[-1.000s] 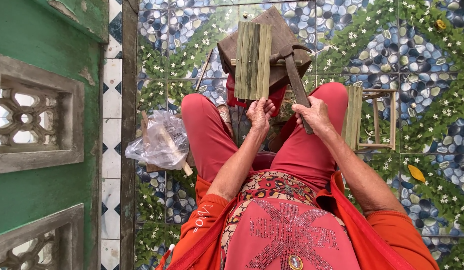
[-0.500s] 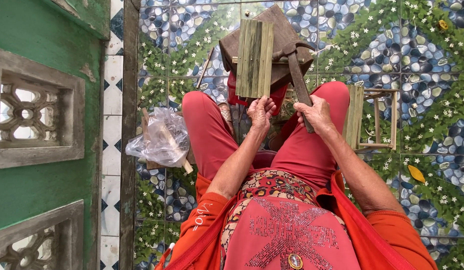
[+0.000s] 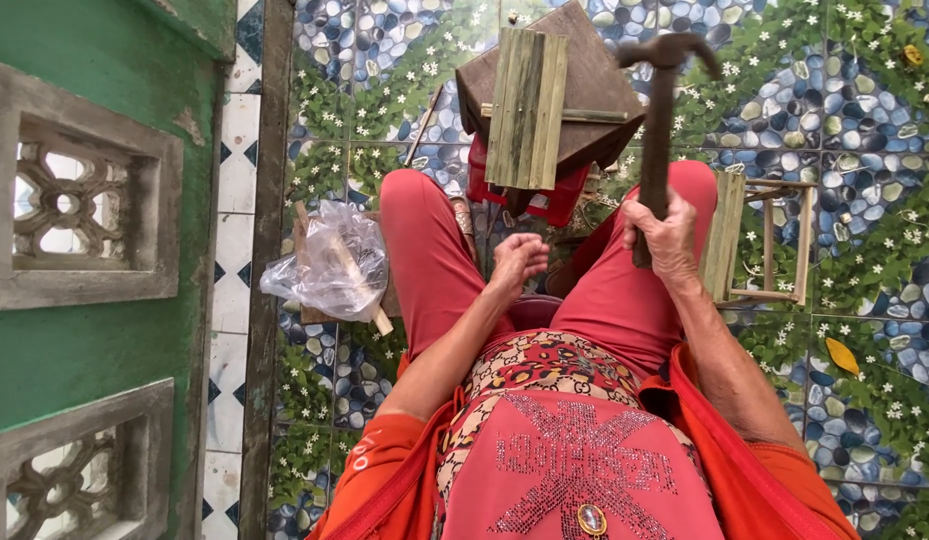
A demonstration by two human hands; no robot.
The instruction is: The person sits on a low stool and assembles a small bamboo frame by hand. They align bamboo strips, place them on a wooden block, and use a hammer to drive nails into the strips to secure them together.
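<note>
A: Since the earlier frame your right hand [image 3: 664, 232] had swung the hammer [image 3: 662, 110] up; its head had left the slats [image 3: 525, 108] and stood at the top of the frame, right of centre. Your left hand [image 3: 515, 262] had drawn back from the wood toward your knee.

B: How were your fingers?

A: The right ones were clenched round the lower handle. The left hand was loosely curled, touching nothing I could make out; whether it pinched a nail, I couldn't tell.

B: And the slats?

A: Upper centre, lying on the dark board [image 3: 594, 70], which sat on a red stool [image 3: 544, 200] between your knees.

B: What could have gone wrong?

A: I'd judge the slats the weak point. Nothing held them, so a blow from that height could have bounced or skewed them off the board. Your grip sat low on the handle, so a glancing strike could have twisted the hammer toward your shins. Your left hand also rested just below the wood, near the swing's path.

B: Any packages or signs?

A: One crumpled clear plastic bag [image 3: 329, 262], left of centre by your left leg, lying over a wooden stick [image 3: 376, 318]. No label showed on it. A small wooden frame [image 3: 762, 240] stood to the right.
</note>
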